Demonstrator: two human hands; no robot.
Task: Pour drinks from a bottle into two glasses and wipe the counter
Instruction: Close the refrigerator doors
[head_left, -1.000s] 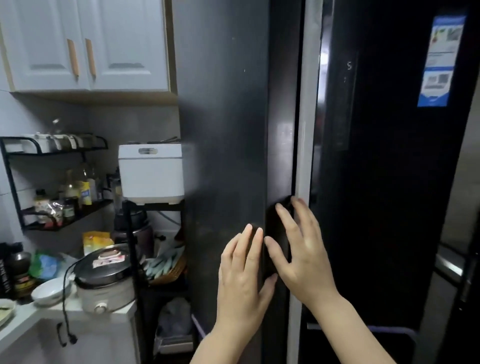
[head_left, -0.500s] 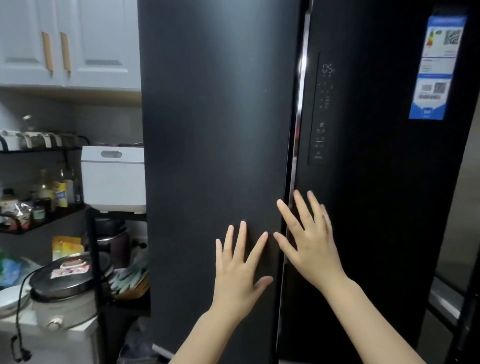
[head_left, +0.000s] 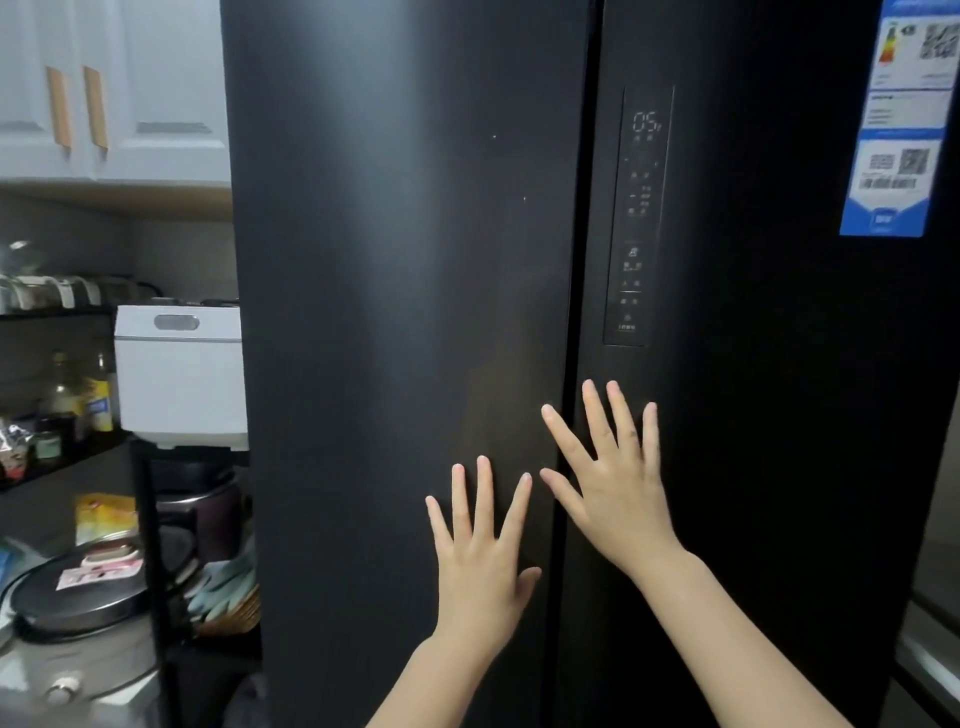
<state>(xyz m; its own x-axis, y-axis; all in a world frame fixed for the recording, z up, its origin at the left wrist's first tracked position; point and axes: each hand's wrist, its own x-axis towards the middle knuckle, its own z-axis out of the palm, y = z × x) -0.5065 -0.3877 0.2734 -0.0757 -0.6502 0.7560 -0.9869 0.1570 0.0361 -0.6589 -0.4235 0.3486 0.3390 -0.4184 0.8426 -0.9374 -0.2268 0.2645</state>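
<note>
Now both hands (head_left: 550, 525) press flat on the fully closed fridge doors (head_left: 415, 312).

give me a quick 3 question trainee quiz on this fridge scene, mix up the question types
1. True or false: the left hand grips a bottle.
2. The lit control panel is on which fridge door? A left door B right door C neither
3. Fill in: the right hand spans the ____ between the two doors.

Key: 1 false, it lies flat with fingers spread on the left door. 2 B. 3 seam.
</note>
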